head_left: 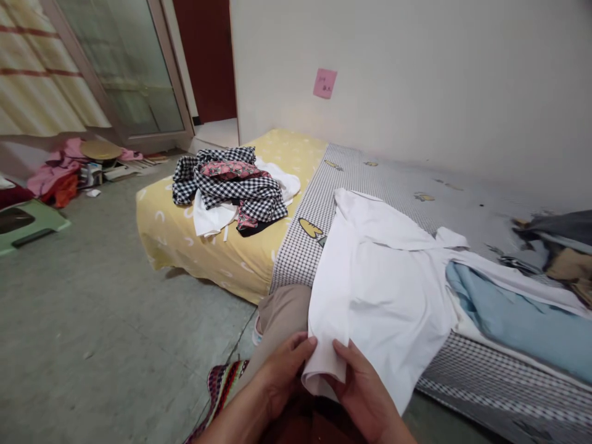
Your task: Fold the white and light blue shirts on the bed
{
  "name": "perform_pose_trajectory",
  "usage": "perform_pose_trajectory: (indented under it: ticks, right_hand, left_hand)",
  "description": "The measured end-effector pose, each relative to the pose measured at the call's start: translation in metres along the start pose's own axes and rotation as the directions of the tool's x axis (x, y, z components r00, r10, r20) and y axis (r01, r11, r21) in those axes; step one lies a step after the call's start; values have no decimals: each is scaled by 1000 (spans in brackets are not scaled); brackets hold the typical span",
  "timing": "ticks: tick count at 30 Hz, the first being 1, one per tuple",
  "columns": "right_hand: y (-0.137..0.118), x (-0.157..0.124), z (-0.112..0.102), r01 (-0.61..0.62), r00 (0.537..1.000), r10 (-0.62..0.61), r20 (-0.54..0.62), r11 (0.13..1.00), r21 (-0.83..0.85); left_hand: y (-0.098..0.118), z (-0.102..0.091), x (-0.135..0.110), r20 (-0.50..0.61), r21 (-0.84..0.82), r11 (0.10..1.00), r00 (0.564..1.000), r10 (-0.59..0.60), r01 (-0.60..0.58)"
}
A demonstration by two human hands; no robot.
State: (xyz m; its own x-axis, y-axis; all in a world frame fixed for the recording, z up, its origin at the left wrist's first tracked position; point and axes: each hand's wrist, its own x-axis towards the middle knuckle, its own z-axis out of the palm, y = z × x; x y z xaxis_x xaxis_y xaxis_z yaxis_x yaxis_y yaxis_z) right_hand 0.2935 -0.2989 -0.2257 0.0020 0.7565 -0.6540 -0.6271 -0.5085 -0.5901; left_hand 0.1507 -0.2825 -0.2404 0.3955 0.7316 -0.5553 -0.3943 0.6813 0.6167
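A white long-sleeved shirt [393,277] lies spread over the bed's front edge, its near end hanging towards my lap. One sleeve comes straight at me, and its cuff end [326,361] curls open between my hands. My left hand [289,364] pinches the cuff's left edge between thumb and fingers. On the opposite edge, my right hand [361,379] grips with the thumb on top and the fingers underneath. Further right, the other sleeve [522,280] stretches across a light blue folded garment [531,324].
Black-and-white checked clothes [240,185] are heaped on the yellow sheet [208,246] at the left. Dark clothes [564,234] lie at the far right of the checked bedspread [490,376]. A green stool [32,225] stands on the floor. A pink note [325,83] is on the wall.
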Motion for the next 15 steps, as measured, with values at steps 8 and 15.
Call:
perform_pose_trajectory:
  ticks: [8, 15]
  right_hand:
    - [16, 5, -8, 18, 985, 12, 172, 985, -172]
    - [42, 35, -31, 15, 996, 23, 88, 913, -407]
  left_hand:
    - [7, -30, 4, -333, 371, 918, 903, 273, -140]
    - [4, -51, -4, -267, 881, 471, 879, 394, 56]
